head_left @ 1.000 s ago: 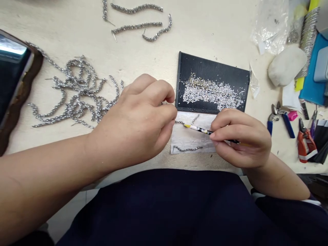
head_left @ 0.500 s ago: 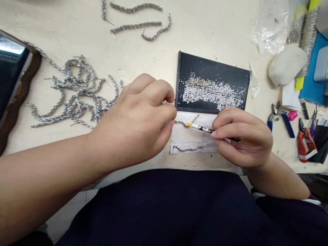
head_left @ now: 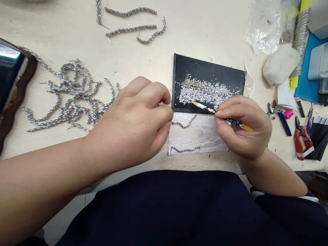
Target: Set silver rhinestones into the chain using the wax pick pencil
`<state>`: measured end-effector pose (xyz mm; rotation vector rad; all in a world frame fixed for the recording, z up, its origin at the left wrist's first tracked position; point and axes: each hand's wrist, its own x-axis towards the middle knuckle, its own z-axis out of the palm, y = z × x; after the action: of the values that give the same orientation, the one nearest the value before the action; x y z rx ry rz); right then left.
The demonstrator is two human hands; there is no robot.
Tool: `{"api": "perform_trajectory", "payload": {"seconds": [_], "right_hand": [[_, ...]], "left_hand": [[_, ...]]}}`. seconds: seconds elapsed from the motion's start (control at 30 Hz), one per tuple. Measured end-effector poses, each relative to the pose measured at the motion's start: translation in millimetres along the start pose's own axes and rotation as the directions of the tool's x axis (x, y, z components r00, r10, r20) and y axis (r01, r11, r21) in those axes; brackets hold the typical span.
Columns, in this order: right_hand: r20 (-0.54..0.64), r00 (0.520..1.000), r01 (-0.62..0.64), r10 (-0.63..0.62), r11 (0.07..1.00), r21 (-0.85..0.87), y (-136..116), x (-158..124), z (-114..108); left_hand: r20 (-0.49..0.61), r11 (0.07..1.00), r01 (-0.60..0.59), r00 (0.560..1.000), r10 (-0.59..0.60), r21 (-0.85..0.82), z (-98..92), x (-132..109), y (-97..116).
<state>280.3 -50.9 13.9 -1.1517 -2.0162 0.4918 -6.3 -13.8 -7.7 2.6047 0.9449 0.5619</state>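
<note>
My left hand (head_left: pixel 139 118) is closed in a pinch. A bit of silver beaded strand shows between its fingertips, and a thin silver beaded strand (head_left: pixel 185 126) runs out from beside them over a white paper sheet (head_left: pixel 192 138). The part inside the fingers is hidden. Between thumb and fingers, my right hand (head_left: pixel 244 126) grips a patterned pencil (head_left: pixel 205 108) with a yellow tip. That tip is over the silver beads (head_left: pixel 205 92) spread on a black ridged tray (head_left: pixel 207 65). Another short beaded strand (head_left: pixel 186 149) lies lower on the sheet.
A tangled heap of silver beaded strands (head_left: pixel 69 102) lies left, beside a dark-framed screen (head_left: pixel 12 78). More strands (head_left: pixel 130 12) lie at the back. On the right are a white stone-like lump (head_left: pixel 280 65), a plastic bag (head_left: pixel 263 24), orange-handled pliers (head_left: pixel 303 141) and a blue tray (head_left: pixel 304 85).
The pencil's yellow tip has moved from the strand on the paper up to the beads on the black tray. My left hand keeps its pinch. The whole view has shifted slightly.
</note>
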Motion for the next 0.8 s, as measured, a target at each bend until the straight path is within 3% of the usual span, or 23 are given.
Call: {"api": "perform_trajectory", "payload": {"seconds": [0.23, 0.4, 0.8], "right_hand": [[0.034, 0.995, 0.086, -0.089, 0.991, 0.100, 0.8, 1.6, -3.3], [0.208, 0.965, 0.109, -0.158, 0.967, 0.228, -5.1, 3.9, -6.3], [0.251, 0.960, 0.065, -0.123, 0.972, 0.227, -7.7, 3.3, -5.8]], "left_hand": [[-0.006, 0.999, -0.016, 1.000, 0.017, 0.046, -1.4, 0.6, 0.9], [-0.015, 0.999, -0.016, 1.000, 0.017, 0.039, -0.1, 0.9, 2.2], [0.007, 1.000, 0.018, 1.000, -0.018, 0.012, -0.5, -0.1, 1.6]]}}
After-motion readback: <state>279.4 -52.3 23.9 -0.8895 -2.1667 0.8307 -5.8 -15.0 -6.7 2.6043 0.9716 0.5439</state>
